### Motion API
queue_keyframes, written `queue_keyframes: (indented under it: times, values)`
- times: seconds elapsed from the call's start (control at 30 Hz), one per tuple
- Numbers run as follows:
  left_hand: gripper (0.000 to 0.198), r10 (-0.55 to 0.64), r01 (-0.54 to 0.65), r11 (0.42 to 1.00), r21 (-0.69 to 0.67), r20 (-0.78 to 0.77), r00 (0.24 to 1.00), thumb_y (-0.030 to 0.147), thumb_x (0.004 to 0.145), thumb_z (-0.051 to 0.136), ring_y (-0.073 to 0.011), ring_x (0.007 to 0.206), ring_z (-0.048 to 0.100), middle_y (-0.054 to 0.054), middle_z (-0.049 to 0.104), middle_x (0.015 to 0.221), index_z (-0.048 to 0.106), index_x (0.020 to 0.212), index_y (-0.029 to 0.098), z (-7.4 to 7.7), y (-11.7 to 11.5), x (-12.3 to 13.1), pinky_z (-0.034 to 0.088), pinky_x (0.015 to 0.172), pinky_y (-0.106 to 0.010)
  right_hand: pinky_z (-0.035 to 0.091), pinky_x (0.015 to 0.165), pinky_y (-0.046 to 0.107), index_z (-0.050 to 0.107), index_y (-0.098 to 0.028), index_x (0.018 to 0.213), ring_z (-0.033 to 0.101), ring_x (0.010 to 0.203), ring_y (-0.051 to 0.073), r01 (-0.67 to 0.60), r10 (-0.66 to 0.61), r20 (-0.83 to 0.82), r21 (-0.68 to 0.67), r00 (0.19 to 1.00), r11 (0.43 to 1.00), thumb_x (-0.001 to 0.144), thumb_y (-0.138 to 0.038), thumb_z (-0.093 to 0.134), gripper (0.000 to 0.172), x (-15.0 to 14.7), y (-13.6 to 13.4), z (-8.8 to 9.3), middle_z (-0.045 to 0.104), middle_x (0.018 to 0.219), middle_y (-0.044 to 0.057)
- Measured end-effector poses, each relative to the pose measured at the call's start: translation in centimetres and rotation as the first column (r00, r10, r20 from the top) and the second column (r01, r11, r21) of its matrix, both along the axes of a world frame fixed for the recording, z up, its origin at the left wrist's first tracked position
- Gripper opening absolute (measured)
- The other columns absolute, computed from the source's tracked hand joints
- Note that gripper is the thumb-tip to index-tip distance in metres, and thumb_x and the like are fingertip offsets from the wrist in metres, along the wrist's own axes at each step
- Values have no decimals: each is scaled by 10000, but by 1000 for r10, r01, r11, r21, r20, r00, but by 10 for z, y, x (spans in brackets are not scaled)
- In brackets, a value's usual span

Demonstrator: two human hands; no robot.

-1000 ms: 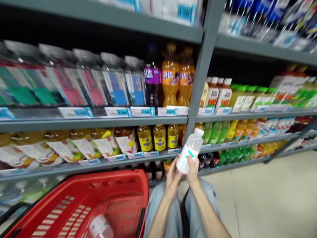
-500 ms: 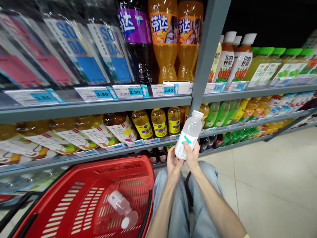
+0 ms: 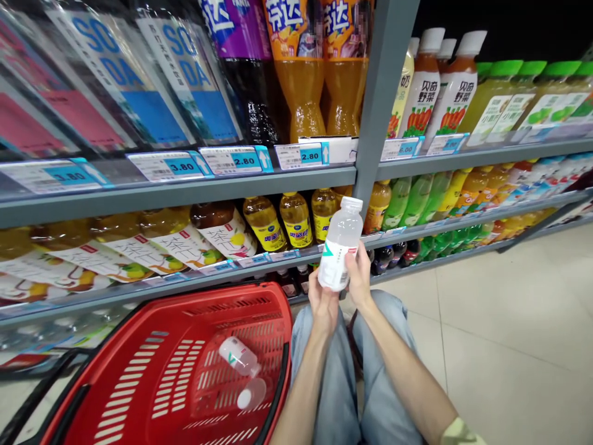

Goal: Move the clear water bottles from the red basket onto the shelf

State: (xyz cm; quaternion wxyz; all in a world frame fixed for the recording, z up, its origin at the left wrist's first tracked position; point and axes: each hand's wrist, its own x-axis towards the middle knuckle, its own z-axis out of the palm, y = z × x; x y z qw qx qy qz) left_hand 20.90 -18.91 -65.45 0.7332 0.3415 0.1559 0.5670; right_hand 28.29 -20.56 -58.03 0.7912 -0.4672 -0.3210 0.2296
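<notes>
A clear drink bottle point(image 3: 341, 238) with a white cap and a white label with a green mark is held upright, leaning slightly right, above my knees. My left hand point(image 3: 323, 301) cups it from below on its left side. The fingers of my right hand point(image 3: 359, 275) grip its right side, the thumb lying on the label. To the left stands a red shopping basket point(image 3: 185, 309). Inside it lie a similar bottle point(image 3: 237, 355) on its side and another bottle point(image 3: 251, 394) with its white cap towards me.
Shelves point(image 3: 259, 185) full of drink bottles stand before me, split by a grey upright post point(image 3: 377, 93). Large orange soda bottles point(image 3: 301, 93) and juice bottles point(image 3: 421, 93) line the upper level. The tiled floor point(image 3: 500, 321) spreads at the right. A black handle point(image 3: 37, 389) is by the basket.
The held bottle has been turned in my hands, so the label's green mark now sits at its left edge and small print shows. It is also more upright. The view has shifted slightly.
</notes>
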Motion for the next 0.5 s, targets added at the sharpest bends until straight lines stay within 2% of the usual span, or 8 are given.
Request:
queue_keyframes:
  times: [0.07, 0.13, 0.23, 0.4, 0.5]
  values:
    - [613, -105, 108, 988, -106, 34, 994, 660, 725, 852, -191, 762, 713, -98, 749, 1060, 686, 1108, 211, 1, -1, -4, 573, 635, -259, 491, 595, 269, 592, -220, 1152, 609, 689, 160, -5, 5, 1, -6, 1000, 1000, 893, -622, 648, 482, 6, -1, 0, 697, 905, 23]
    - [667, -187, 192, 961, -198, 44, 981, 725, 690, 839, -165, 599, 663, -93, 762, 930, 710, 1066, 189, 1, -1, -8, 540, 534, -251, 485, 625, 269, 563, -230, 1135, 597, 707, 155, -8, 8, -6, 7, 1000, 1000, 894, -613, 658, 461, 11, -1, -2, 685, 928, 17]
    - [721, -238, 243, 932, -270, 52, 970, 734, 617, 876, -157, 555, 641, -100, 775, 901, 741, 1052, 174, 1, 0, -11, 530, 499, -243, 487, 684, 264, 513, -244, 1097, 589, 728, 145, -65, 70, -72, 66, 995, 996, 879, -566, 708, 435, 15, 1, -9, 655, 917, -12]
    - [741, -317, 315, 909, -272, 39, 948, 743, 620, 869, -143, 529, 606, -101, 766, 872, 742, 1058, 158, 1, 0, -10, 513, 485, -240, 459, 623, 233, 505, -266, 1098, 555, 672, 123, -73, 88, -180, 90, 980, 993, 904, -538, 691, 383, 15, 1, -16, 610, 883, -45]
    - [736, -312, 309, 920, -240, 25, 950, 746, 633, 860, -139, 550, 604, -95, 755, 928, 710, 1078, 179, -1, 0, -8, 501, 494, -239, 458, 573, 227, 523, -276, 1092, 580, 655, 124, -76, 92, -220, 79, 971, 994, 896, -547, 694, 376, 14, 0, -14, 636, 888, -45]
